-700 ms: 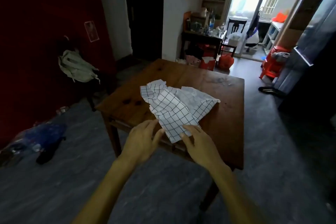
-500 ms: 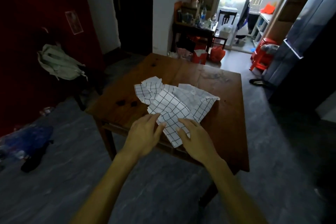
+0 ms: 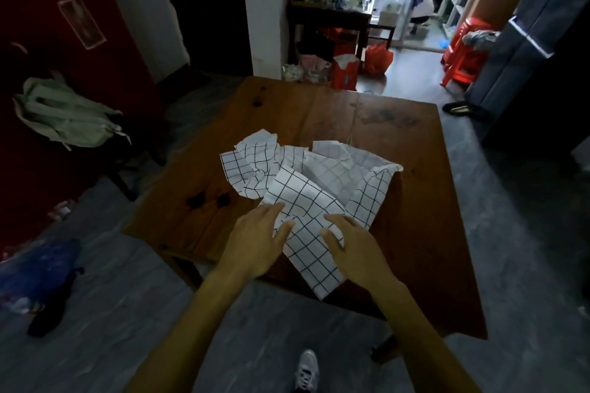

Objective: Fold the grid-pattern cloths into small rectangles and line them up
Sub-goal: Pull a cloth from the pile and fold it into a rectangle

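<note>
From my feed, nearest me is the left hand [image 3: 255, 241], fingers spread and lying flat on the near-left edge of the top cloth [image 3: 306, 220], thumb angled in toward the middle. Just right of it, the right hand [image 3: 352, 242] is also splayed; its fingers curl onto the cloth's near-right edge, but I cannot tell whether they pinch the fabric or only press it. Half a second ago both hands sat closer to the near table edge; they have since crept farther onto the fabric, and the view has closed in on the table. I read that as settling a grip before pulling this one cloth free, so folding proper hasn't begun. The cloth's near corner hangs over the near edge of the wooden table [image 3: 431, 233]. Beyond the hands, the rest of the pile of grid cloths [image 3: 319, 169] lies crumpled and overlapping at the table's centre, none folded, none lined up. The far half of the table is bare.
</note>
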